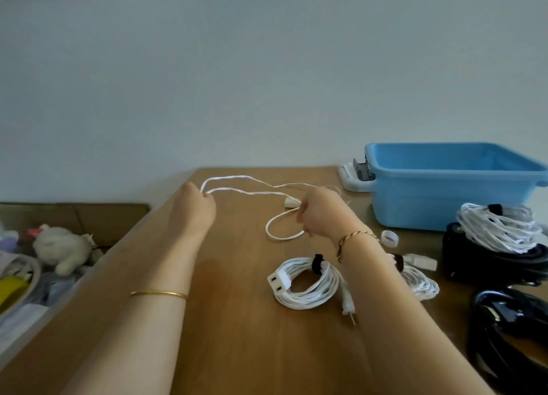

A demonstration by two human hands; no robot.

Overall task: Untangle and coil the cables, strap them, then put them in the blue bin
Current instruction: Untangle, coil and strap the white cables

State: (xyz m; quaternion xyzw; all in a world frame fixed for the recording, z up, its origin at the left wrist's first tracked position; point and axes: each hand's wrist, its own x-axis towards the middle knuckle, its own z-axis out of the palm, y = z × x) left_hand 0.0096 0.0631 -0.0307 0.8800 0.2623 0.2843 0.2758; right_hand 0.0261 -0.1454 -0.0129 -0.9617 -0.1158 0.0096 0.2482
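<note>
My left hand [194, 206] grips the folded end of a thin white cable [246, 188] above the wooden table [237, 335]. My right hand [321, 213] holds the same cable near its white connector [292, 202], and a loop [278, 234] of it lies on the table below. A coiled white extension cord [308, 282] with a black strap lies near my right forearm. Another strapped white coil [421, 279] sits to its right. A third white coil [498, 231] rests on black cables. The blue bin [444, 187] stands at the back right.
A small roll of clear tape [389, 238] lies beside the bin. Black cables [510, 335] are piled at the right edge. A white device [355, 176] sits behind the bin. Left of the table, a box holds a plush toy [60, 250] and clutter.
</note>
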